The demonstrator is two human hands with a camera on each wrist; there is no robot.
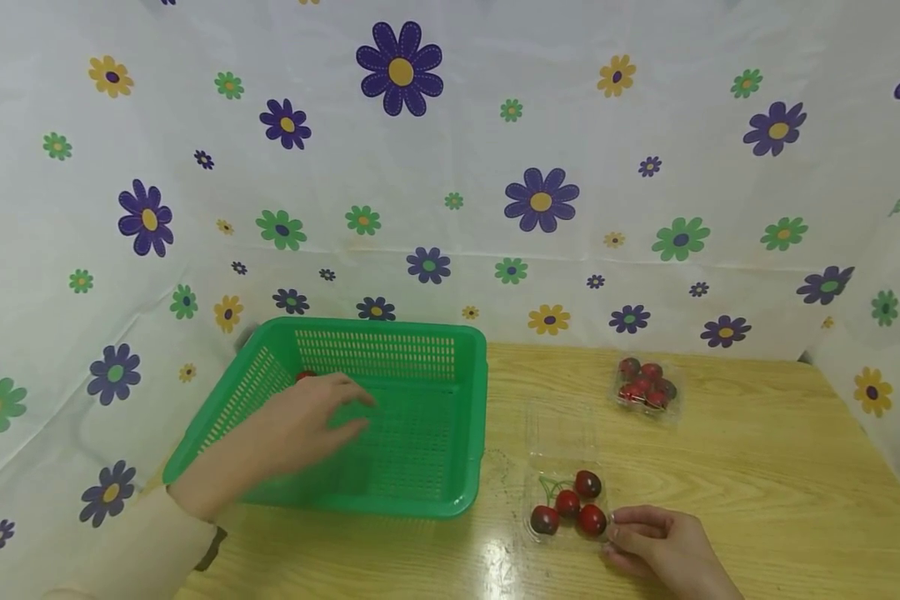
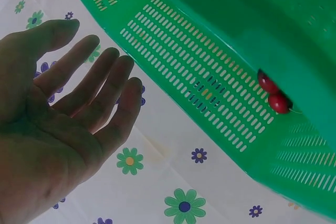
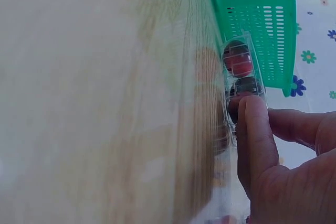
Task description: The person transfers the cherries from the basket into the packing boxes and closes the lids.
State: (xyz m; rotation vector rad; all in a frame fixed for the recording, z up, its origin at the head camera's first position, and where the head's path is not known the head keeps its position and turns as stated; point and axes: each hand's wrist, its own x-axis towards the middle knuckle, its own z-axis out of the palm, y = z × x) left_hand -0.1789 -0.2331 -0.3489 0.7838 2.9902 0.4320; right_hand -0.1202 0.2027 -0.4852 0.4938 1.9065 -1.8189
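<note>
My left hand (image 1: 311,421) is over the green plastic basket (image 1: 472,417), fingers spread and nothing in them. In the left wrist view its palm shows bare beside the slotted basket wall. Two red cherries (image 2: 280,103) lie inside the basket, partly hidden by its rim in that view. To the basket's right, a clear plastic box (image 1: 532,533) lies with its lid (image 1: 560,427) folded back. Several dark red cherries (image 1: 567,503), with green stems, sit in its base. My right hand (image 1: 667,542) pinches the right edge of that box between thumb and fingers.
Farther back on the right stands another clear box (image 1: 675,412) holding several cherries (image 1: 648,385). The wooden table (image 1: 765,467) is bounded behind and at the sides by a white flowered cloth (image 1: 465,150). The basket's back edge is near that cloth.
</note>
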